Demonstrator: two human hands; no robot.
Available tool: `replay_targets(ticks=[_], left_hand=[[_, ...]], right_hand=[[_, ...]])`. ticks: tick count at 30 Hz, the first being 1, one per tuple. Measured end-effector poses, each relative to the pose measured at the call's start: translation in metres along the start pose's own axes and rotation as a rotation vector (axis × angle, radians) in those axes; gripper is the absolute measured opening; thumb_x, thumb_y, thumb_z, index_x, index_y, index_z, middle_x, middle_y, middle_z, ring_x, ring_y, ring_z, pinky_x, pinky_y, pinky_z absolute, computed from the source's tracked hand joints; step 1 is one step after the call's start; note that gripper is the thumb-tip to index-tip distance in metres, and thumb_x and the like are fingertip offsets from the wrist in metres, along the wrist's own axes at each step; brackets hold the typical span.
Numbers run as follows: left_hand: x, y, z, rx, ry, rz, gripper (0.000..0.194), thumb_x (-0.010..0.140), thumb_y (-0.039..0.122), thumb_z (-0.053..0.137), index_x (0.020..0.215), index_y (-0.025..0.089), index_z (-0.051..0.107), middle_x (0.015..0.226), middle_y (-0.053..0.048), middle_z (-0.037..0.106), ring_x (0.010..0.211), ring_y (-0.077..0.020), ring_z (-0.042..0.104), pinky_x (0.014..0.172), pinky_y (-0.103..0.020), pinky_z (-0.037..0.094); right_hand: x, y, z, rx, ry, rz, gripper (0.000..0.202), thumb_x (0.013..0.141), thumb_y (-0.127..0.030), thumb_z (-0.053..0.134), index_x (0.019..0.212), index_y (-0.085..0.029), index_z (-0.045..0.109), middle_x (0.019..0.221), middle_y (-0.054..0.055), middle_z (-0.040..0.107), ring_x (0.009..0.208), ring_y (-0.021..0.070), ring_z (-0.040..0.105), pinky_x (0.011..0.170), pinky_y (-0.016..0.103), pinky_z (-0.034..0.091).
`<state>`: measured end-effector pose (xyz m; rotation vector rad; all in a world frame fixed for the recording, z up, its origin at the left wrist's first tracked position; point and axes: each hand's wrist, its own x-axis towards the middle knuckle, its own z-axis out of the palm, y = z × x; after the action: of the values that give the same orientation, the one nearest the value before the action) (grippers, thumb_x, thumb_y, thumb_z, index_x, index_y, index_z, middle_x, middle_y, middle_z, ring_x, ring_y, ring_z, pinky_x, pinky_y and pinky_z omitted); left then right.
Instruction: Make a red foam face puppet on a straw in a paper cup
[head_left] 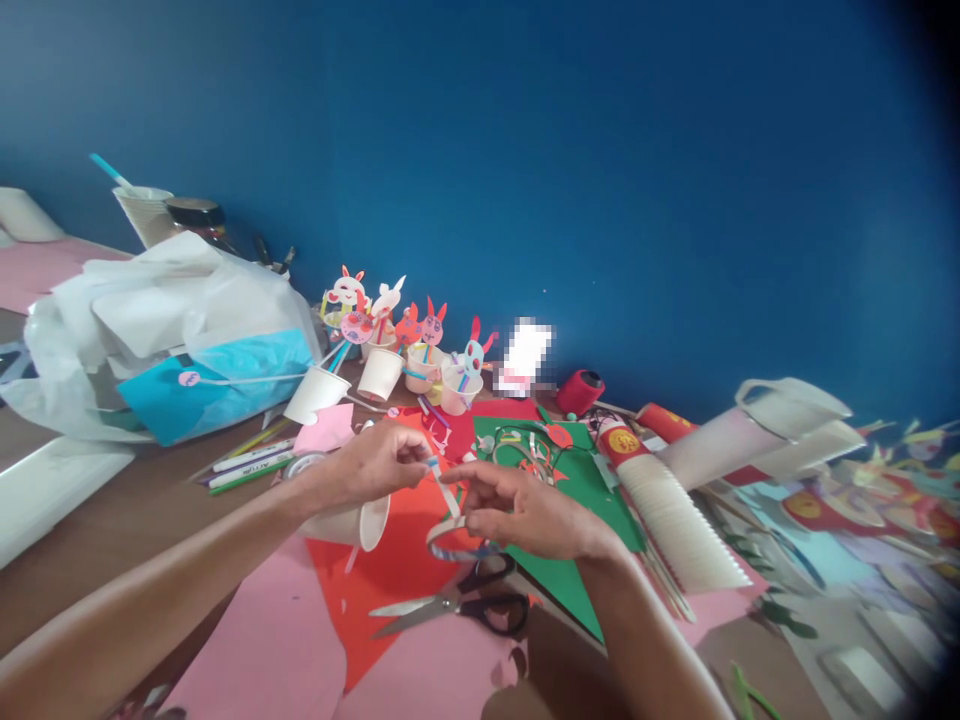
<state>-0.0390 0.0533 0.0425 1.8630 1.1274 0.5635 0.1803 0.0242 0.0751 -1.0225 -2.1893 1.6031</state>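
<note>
My left hand (pixel 375 465) pinches a small pale-blue piece (pixel 432 463) between thumb and fingertips. A strip of whitish tape (pixel 448 497) runs from near those fingertips to a tape roll (pixel 454 540). My right hand (pixel 521 508) is beside it, its index finger stretched toward the strip and its other fingers curled at the top of the roll. A white paper cup (pixel 367 522) lies on its side below my left hand. Black-handled scissors (pixel 450 605) lie partly open on red paper (pixel 360 590) and pink paper (pixel 262 640), nearer me than the roll.
Paper cups with animal-face figures (pixel 431 325) stand along the blue wall. A plastic bag (pixel 172 310) and markers (pixel 251 465) are at left. Green paper (pixel 592 480), a long stack of paper cups (pixel 682 520) and a red thread spool (pixel 580 392) are at right.
</note>
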Motion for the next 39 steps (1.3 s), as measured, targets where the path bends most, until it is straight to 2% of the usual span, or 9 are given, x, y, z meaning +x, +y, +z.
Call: replay_targets(ticks=[4,9,13,17,20,26,31,36,39], left_hand=[[-0.001,0.004,0.0,0.117,0.022,0.025,0.018,0.073,0.029,0.05,0.072,0.015,0.062,0.059,0.001,0.061,0.056,-0.0123,0.054,0.049,-0.02,0.036],[-0.006,0.014,0.001,0.268,0.092,0.047,0.018,0.075,0.028,0.049,0.072,0.017,0.063,0.062,0.001,0.062,0.057,-0.0126,0.054,0.051,-0.021,0.034],[-0.011,0.025,0.001,0.341,0.154,0.063,0.016,0.075,0.026,0.049,0.076,0.02,0.064,0.063,0.002,0.063,0.058,-0.0125,0.055,0.052,-0.021,0.035],[-0.015,0.035,0.001,0.375,0.178,0.11,0.017,0.075,0.023,0.047,0.074,0.019,0.063,0.063,0.001,0.063,0.057,-0.0113,0.054,0.054,-0.021,0.036],[-0.018,0.04,0.0,0.399,0.167,0.183,0.016,0.075,0.021,0.047,0.069,0.017,0.062,0.061,0.001,0.062,0.056,-0.0104,0.053,0.054,-0.02,0.035],[-0.022,0.045,-0.003,0.488,0.168,0.293,0.017,0.075,0.018,0.047,0.068,0.017,0.062,0.059,0.002,0.061,0.054,-0.0093,0.05,0.053,-0.021,0.033],[-0.022,0.053,-0.008,0.65,0.175,0.388,0.018,0.077,0.016,0.047,0.074,0.019,0.064,0.059,0.002,0.059,0.058,-0.0112,0.05,0.058,-0.024,0.032],[-0.025,0.064,-0.011,0.793,0.178,0.428,0.018,0.079,0.016,0.047,0.075,0.019,0.063,0.06,0.001,0.057,0.062,-0.0132,0.051,0.067,-0.028,0.033],[-0.028,0.068,-0.011,0.837,0.196,0.481,0.017,0.081,0.017,0.047,0.079,0.019,0.064,0.062,0.001,0.058,0.064,-0.0141,0.051,0.07,-0.03,0.033]], right_hand=[[0.004,0.003,0.003,0.009,0.071,0.017,0.047,0.078,-0.022,0.054,0.123,-0.025,0.042,0.067,-0.005,0.054,0.059,0.0078,0.049,0.055,0.019,0.039],[0.01,0.011,0.008,0.092,0.202,0.13,0.039,0.082,-0.04,0.049,0.116,-0.02,0.045,0.059,-0.004,0.052,0.05,0.0097,0.054,0.043,0.017,0.037],[0.014,0.015,0.01,0.147,0.144,0.15,0.042,0.083,-0.045,0.045,0.119,-0.023,0.046,0.054,-0.005,0.048,0.042,0.0081,0.051,0.036,0.015,0.034],[0.016,0.014,0.013,0.182,0.092,0.09,0.034,0.084,-0.046,0.043,0.102,-0.02,0.056,0.055,-0.005,0.05,0.039,0.0049,0.045,0.035,0.014,0.032],[0.018,0.016,0.016,0.219,0.094,0.067,0.035,0.082,-0.048,0.045,0.092,-0.018,0.059,0.059,-0.003,0.052,0.047,0.0064,0.051,0.038,0.014,0.033],[0.017,0.019,0.02,0.044,0.17,0.013,0.037,0.082,-0.048,0.045,0.084,-0.017,0.063,0.072,0.0,0.062,0.04,0.0055,0.049,0.038,0.018,0.035],[0.011,0.007,0.022,-0.13,0.247,-0.016,0.033,0.086,-0.044,0.04,0.088,-0.019,0.061,0.06,-0.002,0.058,0.048,0.01,0.056,0.046,0.019,0.036],[0.007,0.002,0.02,-0.327,0.315,-0.025,0.037,0.085,-0.048,0.041,0.104,-0.021,0.057,0.077,0.002,0.063,0.065,0.0138,0.056,0.057,0.022,0.038],[0.007,0.003,0.017,-0.262,0.329,-0.083,0.037,0.082,-0.047,0.048,0.106,-0.02,0.056,0.09,0.004,0.063,0.078,0.016,0.057,0.067,0.025,0.041]])
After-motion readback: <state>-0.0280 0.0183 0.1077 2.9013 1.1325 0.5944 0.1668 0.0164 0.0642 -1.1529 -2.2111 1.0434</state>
